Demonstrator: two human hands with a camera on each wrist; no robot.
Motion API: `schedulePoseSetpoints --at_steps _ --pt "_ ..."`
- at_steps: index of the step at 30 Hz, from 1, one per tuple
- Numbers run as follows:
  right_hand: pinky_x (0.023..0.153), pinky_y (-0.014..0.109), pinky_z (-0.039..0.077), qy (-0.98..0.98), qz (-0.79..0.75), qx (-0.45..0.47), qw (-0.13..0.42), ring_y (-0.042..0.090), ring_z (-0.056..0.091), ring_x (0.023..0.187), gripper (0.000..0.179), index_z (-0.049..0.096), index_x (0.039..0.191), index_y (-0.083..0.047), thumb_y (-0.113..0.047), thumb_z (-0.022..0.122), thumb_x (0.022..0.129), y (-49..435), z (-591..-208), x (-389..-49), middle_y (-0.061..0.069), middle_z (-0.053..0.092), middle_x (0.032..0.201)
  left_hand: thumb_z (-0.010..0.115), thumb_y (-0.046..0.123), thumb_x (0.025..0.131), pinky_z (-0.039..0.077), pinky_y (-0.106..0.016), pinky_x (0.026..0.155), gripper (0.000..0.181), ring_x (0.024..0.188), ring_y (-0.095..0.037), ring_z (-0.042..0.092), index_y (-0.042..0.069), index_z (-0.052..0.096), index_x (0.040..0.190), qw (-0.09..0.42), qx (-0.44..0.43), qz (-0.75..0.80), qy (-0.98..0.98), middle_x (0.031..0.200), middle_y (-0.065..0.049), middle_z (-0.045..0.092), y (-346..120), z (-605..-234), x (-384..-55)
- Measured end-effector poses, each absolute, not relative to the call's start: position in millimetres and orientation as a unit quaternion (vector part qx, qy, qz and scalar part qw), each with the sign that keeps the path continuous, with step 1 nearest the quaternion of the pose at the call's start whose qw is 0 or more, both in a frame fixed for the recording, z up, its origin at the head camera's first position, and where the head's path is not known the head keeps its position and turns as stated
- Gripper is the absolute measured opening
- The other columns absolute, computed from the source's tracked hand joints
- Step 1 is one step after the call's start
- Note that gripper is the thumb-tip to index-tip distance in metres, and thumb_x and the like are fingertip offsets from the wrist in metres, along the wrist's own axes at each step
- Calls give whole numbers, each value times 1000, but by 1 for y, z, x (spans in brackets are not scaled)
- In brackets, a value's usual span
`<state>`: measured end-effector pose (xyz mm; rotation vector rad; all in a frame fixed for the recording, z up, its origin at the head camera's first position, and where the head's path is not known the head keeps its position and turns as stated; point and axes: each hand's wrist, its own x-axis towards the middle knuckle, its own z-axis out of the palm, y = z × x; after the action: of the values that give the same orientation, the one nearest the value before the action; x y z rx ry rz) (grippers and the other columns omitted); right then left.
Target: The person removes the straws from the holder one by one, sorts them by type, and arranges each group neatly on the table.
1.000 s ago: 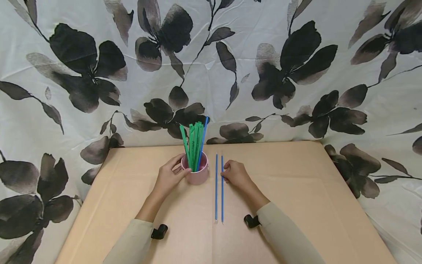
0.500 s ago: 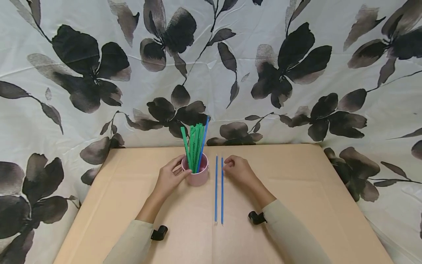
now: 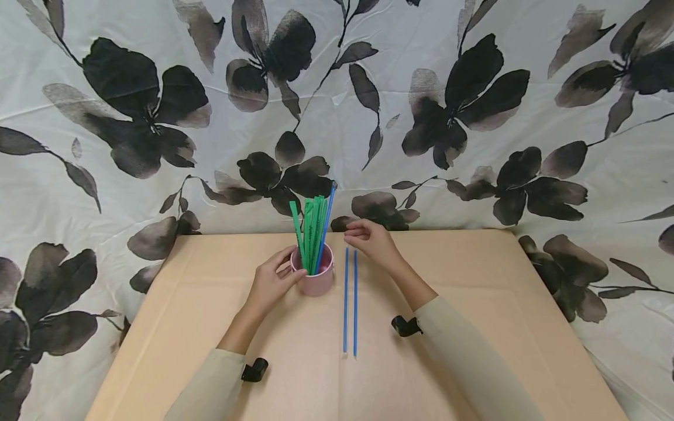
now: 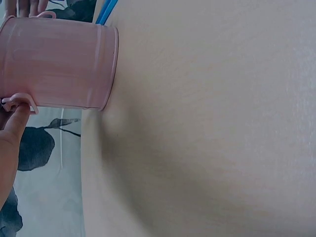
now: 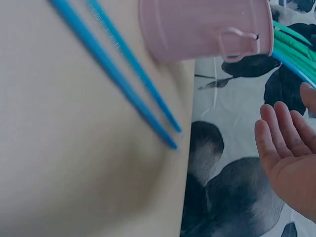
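My left hand [image 3: 268, 283] grips a small pink bucket [image 3: 317, 285], fingers on one side and thumb on the other; in the left wrist view the thumb [image 4: 18, 121] lies at a side handle [image 4: 22, 98]. Several slim green sticks [image 3: 313, 228] and a blue stick [image 3: 327, 219] stand in the bucket. To its right, two thin blue sticks [image 3: 345, 304] lie side by side, lengthwise on the table; lettering shows on one in the right wrist view. My right hand [image 3: 375, 241] hovers past their far ends, fingers loosely extended, palm showing in the right wrist view, holding nothing.
Brown paper-like sheeting covers the table [image 3: 463, 327]. A white cloth with dark flowers [image 3: 368, 128] hangs behind its far edge. Black wrist cameras [image 3: 255, 369] sit at both sleeves.
My right hand has left the right-hand blue stick, moving up and away towards the far edge, its fingers loosening. My left hand and the bucket stay in place.
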<state>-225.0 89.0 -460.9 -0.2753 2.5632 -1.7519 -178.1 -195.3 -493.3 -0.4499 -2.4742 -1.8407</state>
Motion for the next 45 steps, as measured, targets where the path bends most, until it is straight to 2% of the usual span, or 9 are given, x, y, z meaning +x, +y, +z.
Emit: schedulePoseSetpoints --at_steps 8,15,22,32,36,39,45 --pt "98 36 63 807 -581 -102 26 29 73 111 39 65 132 0 -15 74 97 67 -452 -247 17 75 120 82 12 90 54 -35 107 65 137 -38 56 0 54 147 11 -145 -598 -788 148 -20 57 -190 -495 -183" --pt "86 30 65 809 -579 -98 36 25 75 100 35 67 126 -1 -17 75 97 57 -454 -258 15 76 112 83 12 89 55 -31 105 66 136 -37 56 1 54 147 18 -135 -601 -788 148 -19 57 -185 -496 -185" --pt "77 26 65 806 -581 -113 24 27 76 93 30 68 119 3 -15 75 96 53 -455 -267 17 77 106 82 13 90 55 -34 106 66 136 -39 56 0 53 147 25 -137 -600 -788 148 -21 56 -182 -498 -188" --pt "80 35 67 805 -582 -113 30 39 74 96 25 67 114 6 -10 73 97 53 -450 -276 20 75 103 82 11 89 54 -33 107 65 136 -38 56 1 54 147 30 -128 -600 -789 148 -20 57 -177 -499 -195" --pt "79 30 67 792 -599 -111 25 28 75 86 23 66 113 7 -7 73 96 57 -446 -279 19 73 100 82 11 89 54 -33 108 65 137 -37 55 1 54 147 29 -122 -604 -787 148 -20 56 -175 -500 -198" --pt "78 28 67 784 -610 -113 18 15 72 81 20 65 112 5 -6 72 97 62 -440 -282 16 72 98 82 10 89 54 -35 108 65 137 -38 55 1 54 147 33 -118 -604 -787 148 -21 56 -174 -500 -201" --pt "77 27 66 767 -630 -120 -6 10 70 80 17 65 111 5 -3 71 97 77 -420 -283 13 68 98 82 11 89 54 -38 108 65 137 -38 55 -1 54 147 35 -118 -598 -792 148 -21 56 -173 -499 -201"
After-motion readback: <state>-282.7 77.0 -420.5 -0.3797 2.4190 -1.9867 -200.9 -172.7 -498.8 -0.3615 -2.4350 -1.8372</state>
